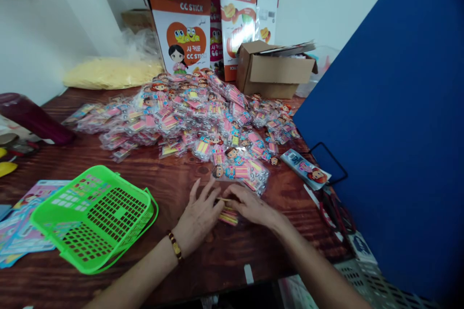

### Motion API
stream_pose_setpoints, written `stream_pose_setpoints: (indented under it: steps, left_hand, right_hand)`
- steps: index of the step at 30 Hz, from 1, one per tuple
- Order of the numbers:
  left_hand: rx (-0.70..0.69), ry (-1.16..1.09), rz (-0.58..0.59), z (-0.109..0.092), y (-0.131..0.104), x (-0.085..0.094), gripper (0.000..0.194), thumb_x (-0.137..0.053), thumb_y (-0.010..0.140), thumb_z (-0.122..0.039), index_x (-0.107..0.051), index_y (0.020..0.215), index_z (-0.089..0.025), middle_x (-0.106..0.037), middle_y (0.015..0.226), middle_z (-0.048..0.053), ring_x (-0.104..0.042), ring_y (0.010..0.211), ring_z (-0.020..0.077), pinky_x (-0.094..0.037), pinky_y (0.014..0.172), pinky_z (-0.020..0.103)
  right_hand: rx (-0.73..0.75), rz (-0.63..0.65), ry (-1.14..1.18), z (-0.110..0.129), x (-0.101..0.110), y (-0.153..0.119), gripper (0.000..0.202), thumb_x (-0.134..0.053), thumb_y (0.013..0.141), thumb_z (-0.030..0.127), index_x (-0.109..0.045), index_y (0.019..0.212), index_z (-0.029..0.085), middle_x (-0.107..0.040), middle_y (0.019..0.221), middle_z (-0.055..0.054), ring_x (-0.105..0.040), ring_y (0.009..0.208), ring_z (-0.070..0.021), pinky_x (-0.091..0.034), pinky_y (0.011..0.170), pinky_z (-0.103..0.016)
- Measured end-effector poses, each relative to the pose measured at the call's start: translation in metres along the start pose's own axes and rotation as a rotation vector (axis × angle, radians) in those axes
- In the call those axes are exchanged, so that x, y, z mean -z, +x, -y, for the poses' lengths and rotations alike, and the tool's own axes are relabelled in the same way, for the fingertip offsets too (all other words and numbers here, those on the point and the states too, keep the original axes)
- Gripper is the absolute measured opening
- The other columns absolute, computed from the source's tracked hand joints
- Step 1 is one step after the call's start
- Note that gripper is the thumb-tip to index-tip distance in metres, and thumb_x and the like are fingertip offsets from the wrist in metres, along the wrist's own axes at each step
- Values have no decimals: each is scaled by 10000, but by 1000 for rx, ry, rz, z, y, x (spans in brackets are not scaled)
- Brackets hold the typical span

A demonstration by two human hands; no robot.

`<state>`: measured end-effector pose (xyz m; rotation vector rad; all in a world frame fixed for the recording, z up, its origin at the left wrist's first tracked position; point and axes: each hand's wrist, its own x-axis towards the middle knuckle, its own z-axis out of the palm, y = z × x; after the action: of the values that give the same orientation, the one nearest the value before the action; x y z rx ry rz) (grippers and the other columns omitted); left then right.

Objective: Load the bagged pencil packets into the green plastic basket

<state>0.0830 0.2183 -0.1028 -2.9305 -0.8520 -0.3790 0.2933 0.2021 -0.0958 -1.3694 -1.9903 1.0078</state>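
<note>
Both hands meet over a small bundle of yellow and pink sticks (228,216) on the dark wooden table (174,178). My left hand (200,213), with a beaded bracelet at the wrist, lies with its fingers spread and its thumb at the sticks' left side. From the right, my right hand (250,203) curls its fingers down at the top of the bundle; what its fingertips hold is partly hidden. Just beyond the hands, clear packets with cartoon cards and pink and yellow sticks (237,170) form the near edge of a large pile (188,106).
A green plastic basket (119,213) stands at the left, beside printed cards (25,231). Farther back are a dark red bottle (36,118), an open cardboard box (273,75) and CC Stick boxes (181,24). A blue panel (391,120) borders the right; scissors (335,215) lie near it.
</note>
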Motion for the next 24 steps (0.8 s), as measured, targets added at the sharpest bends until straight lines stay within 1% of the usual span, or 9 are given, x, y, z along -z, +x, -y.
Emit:
stream_pose_setpoints:
  steps: [2, 6, 8, 11, 14, 16, 21, 22, 24]
  left_hand:
    - [15, -5, 51, -1, 1, 2, 169, -522, 929, -217, -550, 1096, -217, -593, 1155, 56, -449, 1262, 258, -144, 1161, 604]
    - [13, -15, 140, -2, 2, 10, 217, -484, 942, -192, -522, 1156, -211, -591, 1115, 47, -546, 1081, 216, -210, 1142, 571]
    - [9, -33, 164, -2, 3, 13, 220, -463, 946, -169, -515, 1156, -211, -591, 1085, 42, -560, 1031, 203, -224, 1133, 567]
    - [-2, -75, 168, -1, 2, 16, 251, -440, 936, -119, -497, 1167, -199, -594, 1033, 35, -567, 991, 186, -219, 1135, 559]
    - [3, -96, 147, 0, 2, 14, 340, -469, 910, -118, -448, 1248, -151, -597, 1040, 55, -563, 1000, 200, -256, 1122, 544]
    - [6, -87, 150, 1, 2, 11, 302, -500, 904, -150, -482, 1205, -143, -594, 1080, 76, -542, 1076, 236, -327, 1081, 514]
    - [-5, -26, 65, 3, 3, 4, 206, -560, 873, -167, -547, 1078, -166, -407, 1420, 152, -243, 1404, 364, -351, 1060, 505]
    - [-14, -25, 60, 4, 3, 5, 202, -558, 874, -170, -549, 1076, -177, -431, 1402, 144, -251, 1403, 357, -318, 1081, 531]
    - [-31, -29, 87, 5, 5, 8, 186, -528, 895, -178, -548, 1079, -202, -553, 1245, 99, -394, 1315, 309, -242, 1117, 568]
  right_hand:
    - [-26, 52, -58, 3, 10, 6, 155, -524, 945, 304, -632, 939, 193, -662, 934, -24, -588, 871, -160, -435, 779, -267]
    - [-182, -169, -642, -7, 38, 29, 184, -578, 912, 300, -650, 1026, 175, -635, 1096, -118, -542, 1043, -252, -383, 916, -392]
    - [-251, -158, -874, -14, 44, 39, 253, -625, 874, 293, -639, 1084, 152, -600, 1160, -168, -502, 1103, -303, -351, 943, -446]
    - [-270, -132, -963, -21, 42, 43, 257, -620, 871, 314, -633, 1065, 145, -590, 1147, -179, -496, 1086, -314, -349, 919, -446]
    - [-218, -163, -863, -19, 35, 36, 183, -614, 861, 248, -608, 1021, 160, -618, 1077, -142, -516, 1050, -285, -332, 923, -431]
    - [-163, -144, -644, -15, 28, 24, 139, -587, 863, 189, -579, 1002, 176, -640, 981, -81, -550, 971, -231, -351, 893, -377]
    - [-101, -54, 9, -1, 7, -8, 77, -556, 889, 227, -558, 961, 199, -623, 893, 4, -559, 819, -143, -407, 725, -245]
    - [-105, -23, 78, 0, 6, -12, 84, -555, 892, 244, -573, 962, 200, -629, 897, 7, -563, 818, -141, -417, 726, -242]
    - [-122, 26, 120, -1, 11, -14, 127, -535, 912, 291, -616, 947, 199, -648, 895, 4, -579, 824, -148, -434, 742, -250]
